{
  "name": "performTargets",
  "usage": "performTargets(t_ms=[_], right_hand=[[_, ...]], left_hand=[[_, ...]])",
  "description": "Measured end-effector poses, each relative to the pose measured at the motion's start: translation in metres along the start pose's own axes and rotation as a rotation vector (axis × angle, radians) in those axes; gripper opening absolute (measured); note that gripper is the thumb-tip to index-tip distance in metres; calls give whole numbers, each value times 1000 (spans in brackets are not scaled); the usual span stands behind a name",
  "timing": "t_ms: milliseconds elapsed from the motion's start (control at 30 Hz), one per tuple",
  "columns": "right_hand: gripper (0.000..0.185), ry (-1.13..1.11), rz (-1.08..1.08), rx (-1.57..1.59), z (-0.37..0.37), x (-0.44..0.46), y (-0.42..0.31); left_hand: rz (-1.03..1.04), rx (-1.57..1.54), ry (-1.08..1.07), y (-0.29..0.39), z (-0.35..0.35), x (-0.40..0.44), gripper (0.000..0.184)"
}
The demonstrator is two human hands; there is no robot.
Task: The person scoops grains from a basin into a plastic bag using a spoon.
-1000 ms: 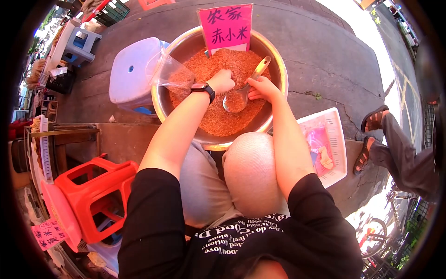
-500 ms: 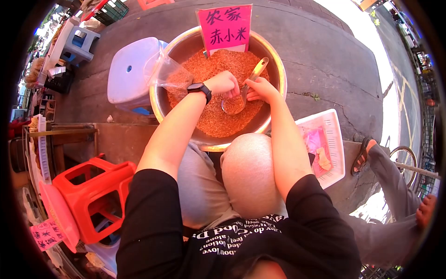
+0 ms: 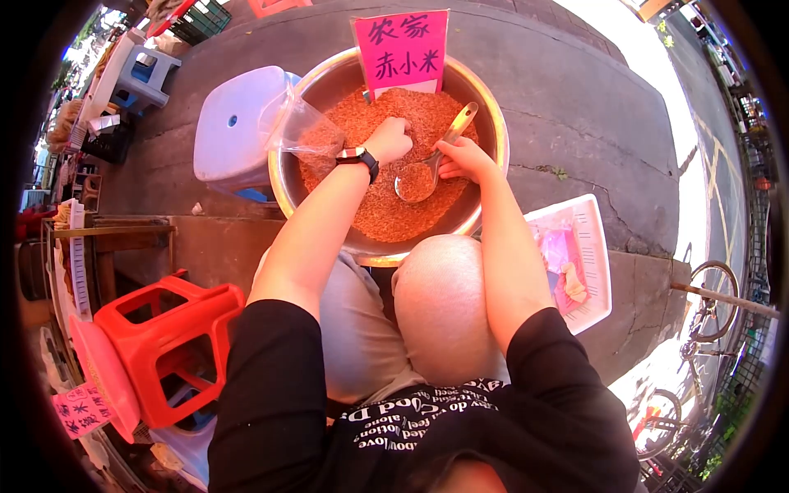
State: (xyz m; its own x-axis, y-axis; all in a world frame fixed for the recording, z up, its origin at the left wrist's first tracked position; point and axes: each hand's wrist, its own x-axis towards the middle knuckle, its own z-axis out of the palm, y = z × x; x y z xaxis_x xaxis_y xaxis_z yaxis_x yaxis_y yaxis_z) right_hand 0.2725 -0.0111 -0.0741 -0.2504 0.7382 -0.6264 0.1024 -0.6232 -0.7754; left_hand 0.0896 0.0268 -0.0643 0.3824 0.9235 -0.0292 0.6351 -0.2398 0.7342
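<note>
While pinching the ladle by its handle between thumb and fingers of the right hand, in the head view curling the fingers of the left hand inward over the red grain; no telling whether gripping anything. Ladle: slanting inside the metal basin, pointing by its handle toward the far right rim, seemingly carrying grain in its bowl already. Clear bag: lying across the left rim, not revealing whether holding anything. Pink sign: standing at the far rim. Outside the ladle: leaving most grain, apparently, loose in the basin.
</note>
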Motion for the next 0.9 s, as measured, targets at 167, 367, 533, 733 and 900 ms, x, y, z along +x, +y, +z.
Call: performTargets(t_ms=[167,367,533,733,900], right_hand=[[25,14,-13,-8,-1,0,2],[25,15,1,-9,0,-1,0],[25,15,-9,-16,-1,2,3],[25,15,-2,-7,1,-1,0],[25,11,-3,-19,0,1,1]], left_hand=[[-305,-179,-484,14,-15,-5,32],[-9,-3,-127,-14,4,-1,31],[-67,-51,-419,-10,4,-6,32],[101,65,10,-10,18,-6,24],[-199,-327,-594,10,-8,-5,24]])
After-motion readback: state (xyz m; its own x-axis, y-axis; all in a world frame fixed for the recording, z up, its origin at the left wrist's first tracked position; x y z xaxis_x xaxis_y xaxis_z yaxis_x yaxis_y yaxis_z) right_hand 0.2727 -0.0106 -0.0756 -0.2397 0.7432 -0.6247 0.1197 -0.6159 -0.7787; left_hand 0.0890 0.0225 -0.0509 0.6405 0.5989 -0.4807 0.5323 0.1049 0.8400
